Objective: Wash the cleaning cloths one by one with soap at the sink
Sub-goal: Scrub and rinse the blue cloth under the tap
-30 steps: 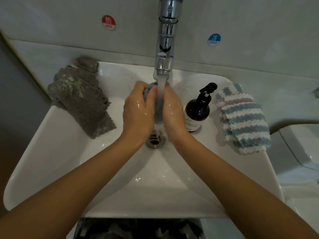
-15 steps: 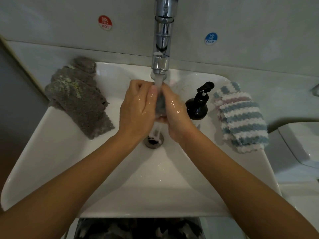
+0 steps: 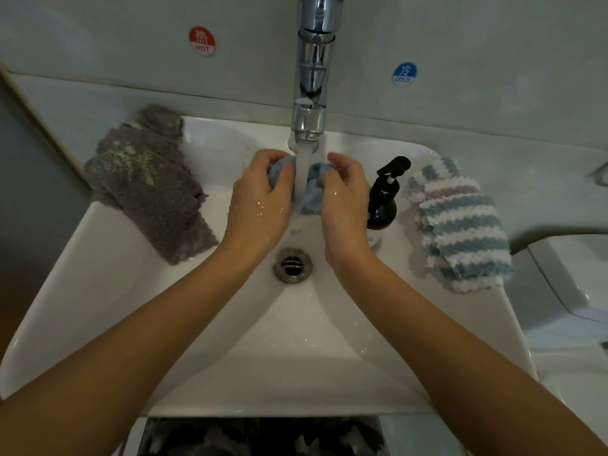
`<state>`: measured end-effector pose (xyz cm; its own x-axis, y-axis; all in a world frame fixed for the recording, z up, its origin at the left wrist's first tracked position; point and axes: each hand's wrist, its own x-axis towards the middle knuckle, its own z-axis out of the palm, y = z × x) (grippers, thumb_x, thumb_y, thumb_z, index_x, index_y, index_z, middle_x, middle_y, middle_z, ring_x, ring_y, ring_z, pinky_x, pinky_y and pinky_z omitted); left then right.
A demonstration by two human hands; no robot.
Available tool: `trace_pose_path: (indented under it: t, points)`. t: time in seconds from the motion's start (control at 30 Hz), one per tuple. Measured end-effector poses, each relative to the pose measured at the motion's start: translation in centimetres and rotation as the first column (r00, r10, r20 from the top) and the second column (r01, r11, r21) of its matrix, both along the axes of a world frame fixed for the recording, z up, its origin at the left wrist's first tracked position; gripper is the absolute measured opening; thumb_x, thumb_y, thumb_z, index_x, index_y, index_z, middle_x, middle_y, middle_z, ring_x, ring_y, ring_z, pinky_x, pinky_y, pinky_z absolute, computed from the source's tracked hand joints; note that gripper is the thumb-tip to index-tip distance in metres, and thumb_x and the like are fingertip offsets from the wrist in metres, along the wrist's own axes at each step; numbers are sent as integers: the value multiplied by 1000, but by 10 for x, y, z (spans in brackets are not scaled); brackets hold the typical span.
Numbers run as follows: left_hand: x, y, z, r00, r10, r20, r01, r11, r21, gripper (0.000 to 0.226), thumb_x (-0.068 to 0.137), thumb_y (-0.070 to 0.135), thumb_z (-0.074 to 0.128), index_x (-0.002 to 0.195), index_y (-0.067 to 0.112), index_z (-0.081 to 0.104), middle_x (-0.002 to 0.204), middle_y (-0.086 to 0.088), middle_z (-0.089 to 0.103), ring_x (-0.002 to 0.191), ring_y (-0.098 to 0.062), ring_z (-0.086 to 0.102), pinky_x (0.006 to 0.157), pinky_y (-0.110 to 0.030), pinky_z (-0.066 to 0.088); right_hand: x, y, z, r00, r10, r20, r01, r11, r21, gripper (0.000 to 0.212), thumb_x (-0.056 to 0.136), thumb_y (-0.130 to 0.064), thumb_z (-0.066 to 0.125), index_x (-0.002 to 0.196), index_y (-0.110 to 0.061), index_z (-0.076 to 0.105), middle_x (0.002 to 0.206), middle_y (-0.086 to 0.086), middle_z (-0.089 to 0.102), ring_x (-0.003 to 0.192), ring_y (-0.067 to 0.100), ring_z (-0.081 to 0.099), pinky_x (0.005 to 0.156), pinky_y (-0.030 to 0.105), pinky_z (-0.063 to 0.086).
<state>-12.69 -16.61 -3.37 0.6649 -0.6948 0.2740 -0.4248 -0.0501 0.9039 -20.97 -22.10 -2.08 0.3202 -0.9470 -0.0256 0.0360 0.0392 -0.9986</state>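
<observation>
Hot sticker (image 3: 202, 40): red and round, on the wall up and left of the hands.
Cold sticker (image 3: 404, 74): blue and round, on the wall up and right of the hands.
White fixture (image 3: 572, 278): far right of the hands, beside the basin, only partly in view.
Dark patterned fabric (image 3: 263, 436): below the forearms, under the basin's near edge.

blue cloth (image 3: 309, 205) mostly hidden by hands, soap bottle (image 3: 383, 205) label hidden, faucet (image 3: 312, 60) top cropped
</observation>
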Motion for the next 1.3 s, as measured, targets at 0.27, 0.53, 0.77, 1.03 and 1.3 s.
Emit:
trace_pose_path:
  t: [0.27,0.53,0.77,1.03,1.3]
  points:
    - [-8,3,0,977,-54,-208,49,998,-31,25,90,13,39,105,26,54,93,9,60,90,-16,62,79,-42,55,4,1,-4,993,52,-102,-40,993,113,10,95,-34,60,93,-24,58,98,2,67,89,16,68,76,39,61]
    - [-11,-1,-2,997,22,76,-33,989,142,29,101,42,37,87,20,51,74,9,53,65,-5,51,57,-25,34,5,7,-4,999,-24,-38,22,998,-52,35,97,-21,58,63,-16,49,60,-3,50,59,7,49,60,22,45]
    - [-24,1,0,999,-32,-21,34,993,111,32,104,41,32,95,18,52,79,3,60,74,-15,60,63,-32,45,7,3,-3,995,-96,3,96,995,-30,38,99,-23,56,64,-9,48,55,2,40,58,17,39,57,30,37]
    - [-29,3,-3,1000,-23,-11,24,986,164,33,97,54,39,87,24,47,76,6,60,69,-11,59,60,-27,43,7,8,-11,992,-123,19,123,992,3,35,102,-27,48,69,-17,48,62,-8,52,63,9,52,65,32,46]
    - [-23,-1,-11,997,75,-17,-74,996,51,19,97,39,51,94,20,49,73,9,54,62,-6,53,53,-15,36,14,11,-16,985,94,-145,-68,982,177,52,88,-60,38,108,-21,66,100,2,70,98,19,67,90,44,53]
